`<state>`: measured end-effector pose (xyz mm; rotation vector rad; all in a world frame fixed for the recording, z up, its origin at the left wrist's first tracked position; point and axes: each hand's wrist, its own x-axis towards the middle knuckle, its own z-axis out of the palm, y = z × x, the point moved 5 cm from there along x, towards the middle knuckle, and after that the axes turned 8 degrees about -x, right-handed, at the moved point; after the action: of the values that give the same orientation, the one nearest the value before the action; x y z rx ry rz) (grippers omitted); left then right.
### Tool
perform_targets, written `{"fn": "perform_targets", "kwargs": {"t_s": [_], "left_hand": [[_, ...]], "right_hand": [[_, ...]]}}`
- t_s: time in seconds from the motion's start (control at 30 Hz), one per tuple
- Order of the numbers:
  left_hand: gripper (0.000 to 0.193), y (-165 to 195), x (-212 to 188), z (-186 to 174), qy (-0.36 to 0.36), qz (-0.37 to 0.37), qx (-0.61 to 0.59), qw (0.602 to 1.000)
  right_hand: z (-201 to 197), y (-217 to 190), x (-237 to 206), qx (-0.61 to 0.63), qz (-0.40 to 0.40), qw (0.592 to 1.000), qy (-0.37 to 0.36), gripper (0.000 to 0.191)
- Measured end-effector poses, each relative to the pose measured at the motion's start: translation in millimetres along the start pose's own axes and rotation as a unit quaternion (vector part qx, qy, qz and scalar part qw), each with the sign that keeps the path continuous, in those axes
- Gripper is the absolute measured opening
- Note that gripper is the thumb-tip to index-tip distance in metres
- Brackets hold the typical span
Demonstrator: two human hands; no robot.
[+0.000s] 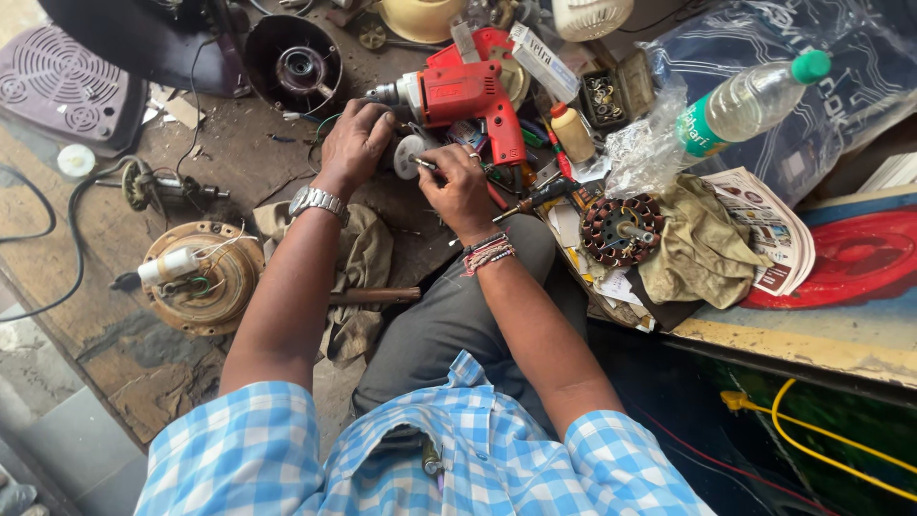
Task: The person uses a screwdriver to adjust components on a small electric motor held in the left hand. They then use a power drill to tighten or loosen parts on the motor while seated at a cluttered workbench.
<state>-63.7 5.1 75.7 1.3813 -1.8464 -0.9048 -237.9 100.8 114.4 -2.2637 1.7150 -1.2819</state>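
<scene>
The left hand [355, 143] is curling its fingers down over a small part on the bench, gripping it in place just below the nose of the red drill [468, 96]; what exactly sits under the palm is hidden. The right hand [457, 186] is pinching a thin metal tool [425, 164] and pressing its tip against a small white disc [409, 153], which is lying between the two hands, touching the left fingers.

Judging by this, the work on the disc is looking mid-way: it is being pried or fitted, not yet set aside.

Further out, a wound stator [621, 229] is resting on a rag [702, 250] to the right, bare and apart from any housing. A round motor body [201, 277] with loose wires is sitting well to the left, and a dark bowl-shaped housing [291, 62] is standing open beyond the left hand. A bottle [750, 100] is lying on plastic at the far right.
</scene>
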Motion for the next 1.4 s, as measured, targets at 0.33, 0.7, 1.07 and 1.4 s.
{"fn": "perform_targets", "kwargs": {"t_s": [0.33, 0.7, 1.07, 1.4], "left_hand": [[0.041, 3.9, 0.3, -0.8, 0.002, -0.001, 0.001, 1.0], [0.041, 2.1, 0.7, -0.6, 0.004, 0.016, -0.005, 1.0], [0.04, 2.1, 1.4, 0.4, 0.003, 0.017, -0.003, 1.0], [0.041, -3.6, 1.0, 3.0, 0.018, 0.028, -0.005, 0.999]], "right_hand": [[1.3, -4.0, -0.6, -0.039, -0.053, 0.998, 0.022, 0.021], [-2.9, -9.4, 1.8, -0.034, -0.023, 0.999, 0.008, 0.027], [1.2, 2.1, 1.1, -0.003, 0.013, 1.0, 0.014, 0.02], [-27.0, -10.4, -25.2, 0.053, -0.033, 0.997, -0.055, 0.017]]}}
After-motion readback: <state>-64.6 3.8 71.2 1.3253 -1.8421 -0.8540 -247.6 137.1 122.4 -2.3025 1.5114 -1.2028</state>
